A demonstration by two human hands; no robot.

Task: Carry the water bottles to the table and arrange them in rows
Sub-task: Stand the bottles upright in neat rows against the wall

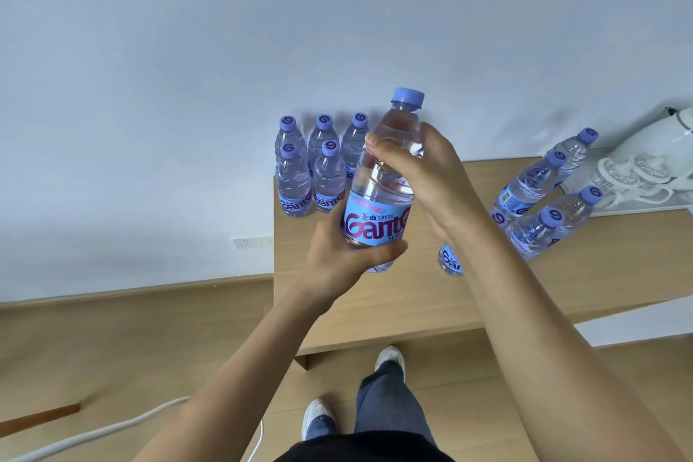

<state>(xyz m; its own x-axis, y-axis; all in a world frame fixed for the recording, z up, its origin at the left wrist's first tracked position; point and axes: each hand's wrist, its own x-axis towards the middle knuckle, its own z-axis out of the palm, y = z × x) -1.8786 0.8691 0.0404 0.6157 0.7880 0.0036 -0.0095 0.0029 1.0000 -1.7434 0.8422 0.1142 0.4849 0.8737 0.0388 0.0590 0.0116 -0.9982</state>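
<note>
Clear ribbed plastic bottle [382, 176], both hands gripping, wood-grain table [375, 311]

On the table [375, 311], the far left corner is blocked by a cluster of upright bottles [311, 165]. To the table's right, passage is obstructed by a second bottle group [543, 191] and white crockery [637, 176]. Bare tabletop is left between the groups and along the near edge.

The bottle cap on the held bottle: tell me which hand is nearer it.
Right. The right hand grips the bottle's upper body just below the cap; the left hand holds the bottom, farther away.
</note>
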